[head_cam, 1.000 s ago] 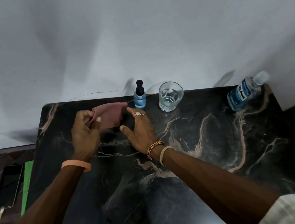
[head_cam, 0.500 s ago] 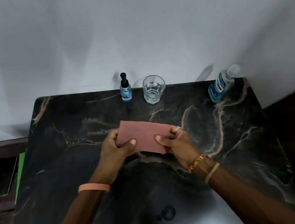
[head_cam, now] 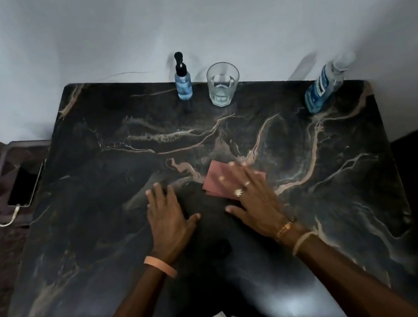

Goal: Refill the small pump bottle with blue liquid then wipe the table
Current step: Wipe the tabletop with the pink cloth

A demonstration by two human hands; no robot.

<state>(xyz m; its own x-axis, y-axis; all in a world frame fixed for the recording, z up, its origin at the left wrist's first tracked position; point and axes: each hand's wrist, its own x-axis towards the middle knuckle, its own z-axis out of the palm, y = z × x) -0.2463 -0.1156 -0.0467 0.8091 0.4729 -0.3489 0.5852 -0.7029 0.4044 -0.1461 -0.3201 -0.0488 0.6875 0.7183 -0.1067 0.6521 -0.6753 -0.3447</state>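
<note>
On the dark surface (head_cam: 130,228), right hand (head_cam: 251,201) presses the cloth (head_cam: 218,177) flat, fingers (head_cam: 235,170) spread; left hand (head_cam: 167,216) rests empty, splayed. Pump bottle (head_cam: 183,84) stands full at back edge, beside glass (head_cam: 223,83). Best wipe: firm overlapping strokes, avoiding bottles. Half a second ago both hands held the cloth aloft.
</note>
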